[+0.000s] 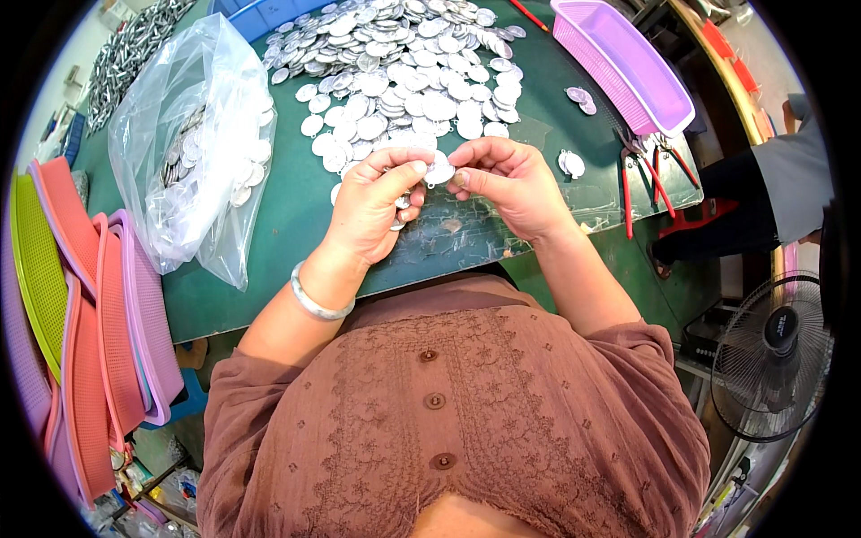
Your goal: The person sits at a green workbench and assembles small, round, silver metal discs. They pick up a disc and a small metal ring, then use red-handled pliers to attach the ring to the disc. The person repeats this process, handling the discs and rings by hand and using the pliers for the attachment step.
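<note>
Near the front of the green table, a round silver metal disc (439,169) with a tiny loop on its edge is pinched between both my hands. My left hand (369,204) grips it with thumb and forefinger, and more discs (403,203) show within its curled lower fingers. From the other side, my right hand (513,186) has its thumb and forefinger closed at the disc's right edge. Just beyond my hands spreads a large heap of similar discs (386,85). A clear plastic bag (224,99) holding discs lies left of the heap.
Right of the heap stands a purple basket (619,67), with red-handled pliers (628,184) nearer me. A few loose discs (571,164) lie beside them. Stacked coloured baskets (117,332) fill the left. A fan (771,359) and another person (762,193) are at the right.
</note>
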Demonstrator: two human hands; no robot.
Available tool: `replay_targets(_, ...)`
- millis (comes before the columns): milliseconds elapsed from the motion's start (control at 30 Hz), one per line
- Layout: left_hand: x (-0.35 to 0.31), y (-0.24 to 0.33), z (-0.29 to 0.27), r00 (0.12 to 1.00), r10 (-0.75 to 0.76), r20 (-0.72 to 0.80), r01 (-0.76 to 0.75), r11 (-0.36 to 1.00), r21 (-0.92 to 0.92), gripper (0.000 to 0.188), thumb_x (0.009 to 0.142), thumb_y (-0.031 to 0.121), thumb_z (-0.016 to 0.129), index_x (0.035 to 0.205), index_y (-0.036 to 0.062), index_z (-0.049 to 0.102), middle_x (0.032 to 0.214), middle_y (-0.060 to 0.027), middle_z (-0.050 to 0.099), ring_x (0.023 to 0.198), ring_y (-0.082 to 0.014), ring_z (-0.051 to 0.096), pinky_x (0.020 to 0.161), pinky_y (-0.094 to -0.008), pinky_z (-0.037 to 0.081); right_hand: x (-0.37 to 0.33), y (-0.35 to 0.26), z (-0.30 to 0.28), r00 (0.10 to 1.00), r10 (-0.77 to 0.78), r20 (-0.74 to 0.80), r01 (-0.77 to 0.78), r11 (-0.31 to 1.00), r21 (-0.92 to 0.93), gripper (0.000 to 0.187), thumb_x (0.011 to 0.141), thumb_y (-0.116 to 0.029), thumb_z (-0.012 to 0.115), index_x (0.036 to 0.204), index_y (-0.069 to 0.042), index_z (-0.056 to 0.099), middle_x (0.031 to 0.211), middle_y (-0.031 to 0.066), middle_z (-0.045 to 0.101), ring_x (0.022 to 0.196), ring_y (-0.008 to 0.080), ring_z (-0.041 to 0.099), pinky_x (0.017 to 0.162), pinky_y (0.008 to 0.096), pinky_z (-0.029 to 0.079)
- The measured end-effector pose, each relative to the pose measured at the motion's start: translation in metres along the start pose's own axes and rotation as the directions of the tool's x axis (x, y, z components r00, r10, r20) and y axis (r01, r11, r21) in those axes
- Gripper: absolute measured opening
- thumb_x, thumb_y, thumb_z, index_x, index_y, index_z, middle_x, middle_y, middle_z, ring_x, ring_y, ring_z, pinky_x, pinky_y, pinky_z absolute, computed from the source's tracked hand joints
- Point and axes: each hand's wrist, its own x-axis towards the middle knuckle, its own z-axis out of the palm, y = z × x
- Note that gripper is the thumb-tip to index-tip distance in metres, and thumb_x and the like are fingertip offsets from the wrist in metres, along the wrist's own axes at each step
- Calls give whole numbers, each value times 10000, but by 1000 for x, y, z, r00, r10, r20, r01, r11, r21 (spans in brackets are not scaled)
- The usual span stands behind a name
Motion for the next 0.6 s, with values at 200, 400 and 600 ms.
replay_targets(200, 1, -2, -1, 1000, 18, -8, -18, 1000, 8, 133, 782, 29, 556, 913, 20, 582, 762, -38, 562, 557, -68, 480, 431, -164, 353, 0, 2, 0, 1000, -23, 16, 23, 1000, -3, 165, 750, 14, 584, 914, 31, 573, 789, 57, 594, 716, 112, 564, 645, 224, 451)
replay_targets(400, -1, 1, 5, 999, 17, -36, -17, 1000, 2, 182, 772, 11, 562, 953, 5, 576, 727, -20, 551, 537, -48, 457, 418, -160, 332, 0, -2, -1, 1000, -12, -18, 11, 998, -62, 161, 758, 0, 572, 918, 18, 575, 796, 41, 598, 709, 105, 562, 640, 226, 452)
replay_targets(600, 5, 3, -9, 991, -114, 72, 128, 962, -239, 231, 778, 9, 497, 1004, -25, 531, 759, -61, 538, 584, -105, 474, 442, -177, 360, 17, -2, -31, 915, -338, -220, 65, 662, -747, 152, 739, -58, 569, 878, -4, 595, 778, 78, 605, 664, 137, 562, 618, 265, 449)
